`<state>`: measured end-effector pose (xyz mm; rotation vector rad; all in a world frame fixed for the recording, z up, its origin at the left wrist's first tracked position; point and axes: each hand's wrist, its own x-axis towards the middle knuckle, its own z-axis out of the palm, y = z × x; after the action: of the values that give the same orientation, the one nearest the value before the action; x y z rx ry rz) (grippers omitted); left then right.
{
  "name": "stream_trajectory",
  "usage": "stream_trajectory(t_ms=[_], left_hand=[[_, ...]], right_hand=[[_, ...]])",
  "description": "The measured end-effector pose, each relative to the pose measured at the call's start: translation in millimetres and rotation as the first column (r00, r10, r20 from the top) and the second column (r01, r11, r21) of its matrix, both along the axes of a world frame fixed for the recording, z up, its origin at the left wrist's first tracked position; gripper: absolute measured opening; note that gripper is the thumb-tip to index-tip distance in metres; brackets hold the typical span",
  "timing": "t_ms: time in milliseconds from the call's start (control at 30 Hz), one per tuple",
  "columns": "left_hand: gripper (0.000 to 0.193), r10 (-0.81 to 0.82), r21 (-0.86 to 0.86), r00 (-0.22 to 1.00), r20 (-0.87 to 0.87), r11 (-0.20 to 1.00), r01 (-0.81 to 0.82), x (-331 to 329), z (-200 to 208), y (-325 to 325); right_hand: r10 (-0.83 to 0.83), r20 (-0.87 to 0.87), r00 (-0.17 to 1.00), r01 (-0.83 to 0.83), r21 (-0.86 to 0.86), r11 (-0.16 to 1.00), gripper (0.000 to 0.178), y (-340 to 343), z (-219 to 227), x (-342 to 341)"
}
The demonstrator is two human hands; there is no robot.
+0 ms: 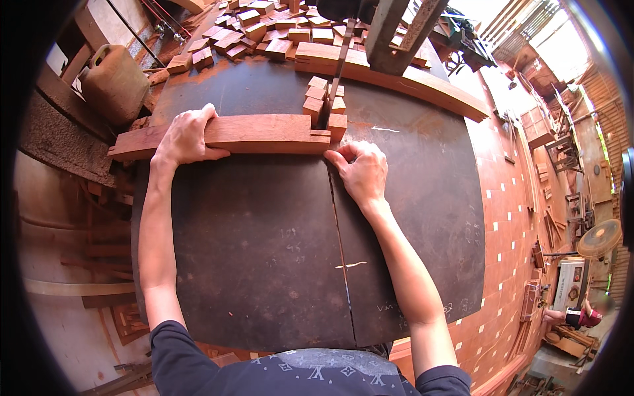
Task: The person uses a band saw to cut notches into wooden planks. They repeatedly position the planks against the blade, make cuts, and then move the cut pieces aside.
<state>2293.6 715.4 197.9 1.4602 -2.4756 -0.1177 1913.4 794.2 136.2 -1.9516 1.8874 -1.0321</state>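
Observation:
A reddish wooden beam [264, 134] lies crosswise on a dark saw table [251, 244], with a stepped cut at its right end and a notch at its left end. My left hand [188, 137] is closed over the beam left of its middle, thumb along the near face. At the beam's right end, my right hand [363, 170] has its fingers curled, thumb tip by the stepped corner; whatever they may hold is hidden. Just beyond stands an upright saw blade [338, 69], with small wooden blocks [314, 99] on its left and another block [337, 125] on its right.
A longer beam [396, 82] lies across the far right of the table. Many cut blocks [257, 30] are heaped at the back. A dusty jerrycan [113, 84] stands at left. A slot [340, 244] runs toward me; a person [581, 318] is far right.

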Motion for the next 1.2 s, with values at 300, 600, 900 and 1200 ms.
stream_trajectory(t_ms=[300,600,900,1200], left_hand=[[0.070,-0.006,-0.012,1.000,-0.014,1.000,0.006,1.2,-3.1,-5.4],[0.070,0.009,0.005,1.000,-0.012,1.000,-0.009,-0.1,-2.3,-7.7],[0.071,0.001,-0.011,1.000,0.001,1.000,-0.001,0.0,-0.8,-7.4],[0.071,0.016,0.007,1.000,0.007,1.000,-0.016,-0.4,-1.4,-8.0]], right_hand=[[-0.030,0.007,1.000,0.030,0.013,0.999,0.033,-4.3,1.7,2.4],[-0.057,0.017,0.998,0.057,0.017,0.998,0.034,-6.0,-0.5,2.7],[-0.064,0.022,0.998,0.063,0.026,0.998,0.035,-6.8,-1.5,2.9],[-0.075,0.029,0.997,0.074,0.052,0.996,0.035,-7.2,-0.9,4.5]])
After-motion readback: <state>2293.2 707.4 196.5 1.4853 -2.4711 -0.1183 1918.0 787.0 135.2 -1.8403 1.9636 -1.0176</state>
